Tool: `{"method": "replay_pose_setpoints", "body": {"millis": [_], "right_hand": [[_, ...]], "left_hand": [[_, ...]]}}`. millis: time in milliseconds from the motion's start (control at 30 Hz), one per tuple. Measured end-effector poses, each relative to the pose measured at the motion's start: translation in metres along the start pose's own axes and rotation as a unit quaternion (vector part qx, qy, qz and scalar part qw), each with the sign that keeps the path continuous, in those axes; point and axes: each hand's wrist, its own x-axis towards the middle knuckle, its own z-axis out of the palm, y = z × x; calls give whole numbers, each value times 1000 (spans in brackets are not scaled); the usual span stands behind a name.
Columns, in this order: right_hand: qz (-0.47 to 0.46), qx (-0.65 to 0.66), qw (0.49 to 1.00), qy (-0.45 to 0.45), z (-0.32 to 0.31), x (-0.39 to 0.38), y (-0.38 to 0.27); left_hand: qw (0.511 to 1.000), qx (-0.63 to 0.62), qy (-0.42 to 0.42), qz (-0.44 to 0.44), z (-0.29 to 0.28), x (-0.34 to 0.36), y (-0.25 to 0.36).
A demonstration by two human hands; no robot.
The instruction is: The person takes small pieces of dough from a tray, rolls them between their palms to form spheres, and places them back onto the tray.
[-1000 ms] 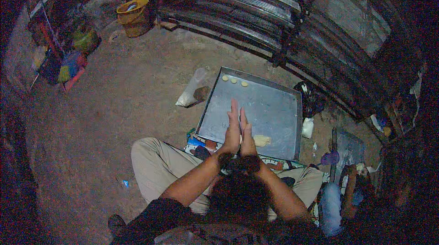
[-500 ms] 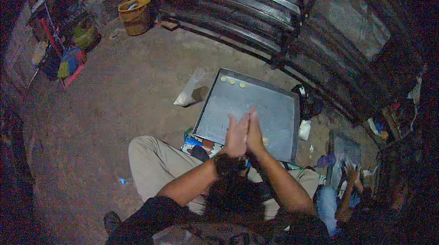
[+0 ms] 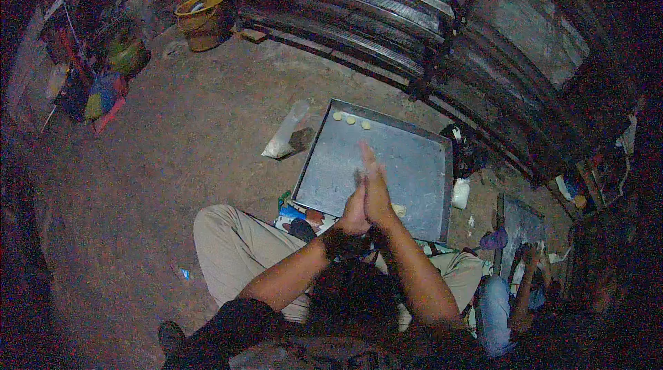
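My left hand (image 3: pixel 355 212) and my right hand (image 3: pixel 377 194) are pressed palm to palm above a large metal tray (image 3: pixel 414 169), with fingers stretched forward. Whatever lies between the palms is hidden. Three small, pale, round dough pieces (image 3: pixel 351 120) sit in a row along the tray's far left edge. A pale lump, apparently dough (image 3: pixel 398 210), rests on the near part of the tray, just right of my right wrist.
A clear bag of white powder (image 3: pixel 278 147) stands left of the tray. On its right are a black plastic bag (image 3: pixel 464 149) and a white packet (image 3: pixel 460 194). Metal racks (image 3: pixel 345 38) line the back, near a yellow bucket (image 3: pixel 202 28). A co-worker (image 3: pixel 528 294) sits at right beside another tray (image 3: pixel 523 221).
My palms have slid against each other: the right hand has shifted slightly left and forward, while the left has drawn back. The dough pieces on the tray have stayed put.
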Motion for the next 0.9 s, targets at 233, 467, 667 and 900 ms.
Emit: {"method": "replay_pose_setpoints", "body": {"millis": [233, 467, 667, 900], "right_hand": [[242, 247, 936, 66, 14, 1, 47], [164, 33, 986, -13, 3, -10, -27], [139, -32, 989, 37, -4, 15, 11], [75, -182, 979, 51, -10, 17, -34]], "left_hand": [[974, -204, -28, -94, 8, 5, 25], [984, -177, 9, 8, -3, 10, 11], [955, -284, -74, -51, 9, 12, 37], [935, -347, -53, -46, 15, 12, 44]]}}
